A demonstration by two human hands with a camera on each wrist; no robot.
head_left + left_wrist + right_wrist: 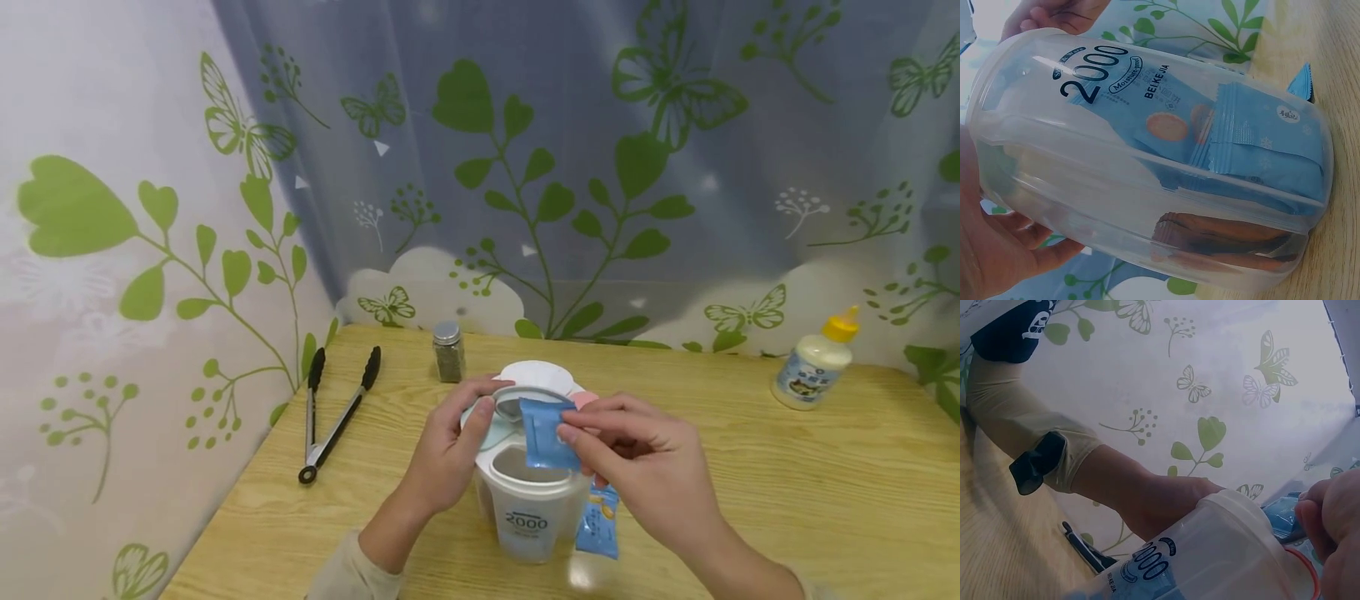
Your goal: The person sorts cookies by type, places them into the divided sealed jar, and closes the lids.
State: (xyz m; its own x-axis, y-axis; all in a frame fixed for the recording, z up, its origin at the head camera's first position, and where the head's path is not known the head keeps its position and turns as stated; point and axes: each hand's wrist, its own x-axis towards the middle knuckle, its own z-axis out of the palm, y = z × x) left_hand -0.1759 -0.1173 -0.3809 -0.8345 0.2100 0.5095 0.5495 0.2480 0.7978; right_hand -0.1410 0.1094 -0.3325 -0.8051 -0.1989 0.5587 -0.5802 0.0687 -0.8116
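Observation:
A clear, divided storage container (pixel 525 533) marked 2000 stands on the table with one front compartment open. My left hand (pixel 442 446) grips its raised lid flap (pixel 517 390), thumb on the near side. Between my right thumb and fingers, a blue snack packet (pixel 546 437) is pinched just above the open compartment; my right hand (pixel 652 471) comes in from the right. Through the wall, the left wrist view reveals several blue packets (pixel 1166 125) and brown packets (pixel 1229 237) in separate compartments. Another blue packet (pixel 598 525) lies against the container's right side.
Black-tipped tongs (pixel 333 442) lie on the wooden table (pixel 247 533) at the left. A small spice jar (pixel 448 354) with a metal cap stands behind the container. Farther right is a squeeze bottle (pixel 813 367) with a yellow top. A patterned curtain (pixel 562 167) hangs behind.

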